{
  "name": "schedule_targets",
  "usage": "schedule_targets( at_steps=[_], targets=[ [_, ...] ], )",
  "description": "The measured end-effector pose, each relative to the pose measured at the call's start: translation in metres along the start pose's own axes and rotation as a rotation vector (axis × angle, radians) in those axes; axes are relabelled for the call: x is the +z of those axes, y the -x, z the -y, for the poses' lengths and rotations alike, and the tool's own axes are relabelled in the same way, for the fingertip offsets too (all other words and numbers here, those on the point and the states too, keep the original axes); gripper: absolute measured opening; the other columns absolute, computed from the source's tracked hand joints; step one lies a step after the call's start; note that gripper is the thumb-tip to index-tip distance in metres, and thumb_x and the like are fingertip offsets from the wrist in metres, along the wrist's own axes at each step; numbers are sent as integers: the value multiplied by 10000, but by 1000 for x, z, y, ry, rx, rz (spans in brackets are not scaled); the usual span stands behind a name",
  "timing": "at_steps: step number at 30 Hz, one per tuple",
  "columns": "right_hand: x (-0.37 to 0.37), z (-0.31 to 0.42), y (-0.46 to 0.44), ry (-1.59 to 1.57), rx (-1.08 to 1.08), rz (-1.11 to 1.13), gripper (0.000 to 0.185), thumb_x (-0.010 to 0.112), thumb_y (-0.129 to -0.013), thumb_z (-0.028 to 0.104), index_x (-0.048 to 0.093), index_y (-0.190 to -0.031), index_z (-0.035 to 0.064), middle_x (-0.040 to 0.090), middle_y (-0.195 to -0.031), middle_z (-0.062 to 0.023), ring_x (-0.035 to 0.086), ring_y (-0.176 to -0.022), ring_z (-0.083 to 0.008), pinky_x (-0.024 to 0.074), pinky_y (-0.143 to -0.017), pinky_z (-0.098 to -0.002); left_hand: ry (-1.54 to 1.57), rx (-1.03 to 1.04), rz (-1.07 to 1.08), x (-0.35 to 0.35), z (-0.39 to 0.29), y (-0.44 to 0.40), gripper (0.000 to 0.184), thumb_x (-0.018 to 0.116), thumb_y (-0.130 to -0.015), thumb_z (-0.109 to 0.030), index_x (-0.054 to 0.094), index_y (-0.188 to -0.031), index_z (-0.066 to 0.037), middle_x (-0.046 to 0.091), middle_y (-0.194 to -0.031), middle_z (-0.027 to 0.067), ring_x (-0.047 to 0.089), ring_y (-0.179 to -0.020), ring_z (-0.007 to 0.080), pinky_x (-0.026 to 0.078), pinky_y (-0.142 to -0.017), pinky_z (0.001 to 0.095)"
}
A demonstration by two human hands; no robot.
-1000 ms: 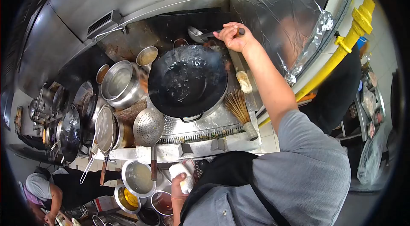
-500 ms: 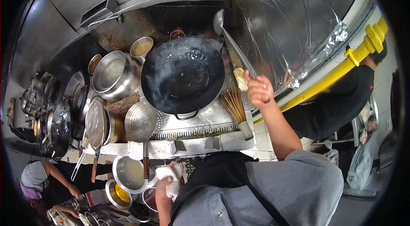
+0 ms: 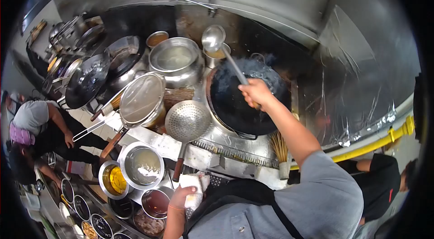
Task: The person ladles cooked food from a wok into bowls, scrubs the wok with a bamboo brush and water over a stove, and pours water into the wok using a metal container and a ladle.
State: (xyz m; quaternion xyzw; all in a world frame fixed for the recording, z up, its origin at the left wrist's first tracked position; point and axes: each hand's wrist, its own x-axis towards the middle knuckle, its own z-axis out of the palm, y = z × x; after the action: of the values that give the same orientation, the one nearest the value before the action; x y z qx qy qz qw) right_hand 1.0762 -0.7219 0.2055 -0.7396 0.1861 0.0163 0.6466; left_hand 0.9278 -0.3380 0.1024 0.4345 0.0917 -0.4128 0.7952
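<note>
On the stove [image 3: 226, 133], the wok [image 3: 242, 110] sits at the right, the big pot [image 3: 189, 75] to its left, the small pot [image 3: 211, 62] behind and between the two. The ladle [image 3: 233, 66] reaches over the wok, its bowl end towards the small pot. Nearer me, the skimmer [image 3: 187, 120] lies before the big pot, the sieve [image 3: 142, 99] to its left, the brush [image 3: 280, 151] at the wok's front right.

Commercial kitchen: smoking wok [image 3: 248, 116] on steel range [image 3: 224, 138], large pot [image 3: 181, 79], perforated skimmer [image 3: 187, 120].

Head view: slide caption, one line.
Ladle in right hand, white cloth in left hand, at a hazy black wok.
</note>
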Motion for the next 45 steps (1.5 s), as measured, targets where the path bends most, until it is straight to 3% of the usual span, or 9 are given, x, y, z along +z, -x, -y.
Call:
schedule_targets(
  at_steps=[4,6,7,9,10,12,15,27,45],
  targets=[
    [77,7,-125,322,-5,18,160,607,-784,76,545,-653,7,539,-537,-92,510,-374,-194,382,-341,-327,56,141,-5,-17,-6,14,664,707,-621,-209,509,-1204,40,621,-971,177,637,-717,291,547,-638,377],
    [114,-4,-177,1198,-343,141,197,603,-756,67,594,-583,-26,577,-530,-178,617,-468,-259,441,-399,-406,96,120,-31,-31,-3,21,668,708,-617,-205,505,-1205,38,618,-971,178,637,-718,293,548,-634,383],
    [134,-6,-191,1088,-159,157,302,592,-831,150,535,-597,-33,523,-488,-78,470,-338,-194,408,-355,-355,127,88,-40,-37,-2,23,671,709,-614,-202,500,-1206,36,614,-971,179,637,-719,295,550,-631,390],
    [158,4,-186,212,163,104,290,547,-865,141,530,-611,1,484,-472,-31,447,-347,-140,381,-343,-282,153,91,-65,-50,3,24,676,706,-608,-189,489,-1209,30,610,-966,181,637,-716,295,553,-614,395],
    [155,8,-191,207,164,96,290,547,-865,141,530,-611,1,484,-472,-31,447,-347,-140,381,-343,-282,158,96,-69,-54,3,25,673,704,-608,-184,490,-1209,30,609,-968,181,637,-724,293,554,-611,392],
    [152,11,-200,-701,709,345,249,526,-870,102,511,-633,30,416,-474,19,416,-362,-77,340,-331,-208,154,100,-116,-60,6,26,662,695,-609,-178,498,-1204,33,610,-974,181,639,-726,286,555,-615,375],
    [132,22,-175,-1011,679,418,141,510,-871,56,435,-952,-31,381,-529,43,391,-371,-38,339,-327,-176,143,89,-60,-60,-1,21,645,698,-608,-178,506,-1187,32,611,-978,179,640,-727,279,554,-619,368],
    [-25,44,-17,-1148,576,622,277,464,-903,91,417,-1127,-64,401,-601,28,381,-380,-17,322,-307,-173,-15,62,51,7,-5,0,611,699,-653,-151,500,-1205,19,614,-1030,158,624,-864,245,529,-726,347],
    [-160,-81,200,-1124,510,269,203,490,-907,122,487,-1056,-16,407,-602,50,361,-393,-19,286,-292,-178,-213,-157,162,86,31,-29,676,707,-638,-210,502,-1238,22,620,-1034,167,634,-801,246,548,-638,339]
  ],
)
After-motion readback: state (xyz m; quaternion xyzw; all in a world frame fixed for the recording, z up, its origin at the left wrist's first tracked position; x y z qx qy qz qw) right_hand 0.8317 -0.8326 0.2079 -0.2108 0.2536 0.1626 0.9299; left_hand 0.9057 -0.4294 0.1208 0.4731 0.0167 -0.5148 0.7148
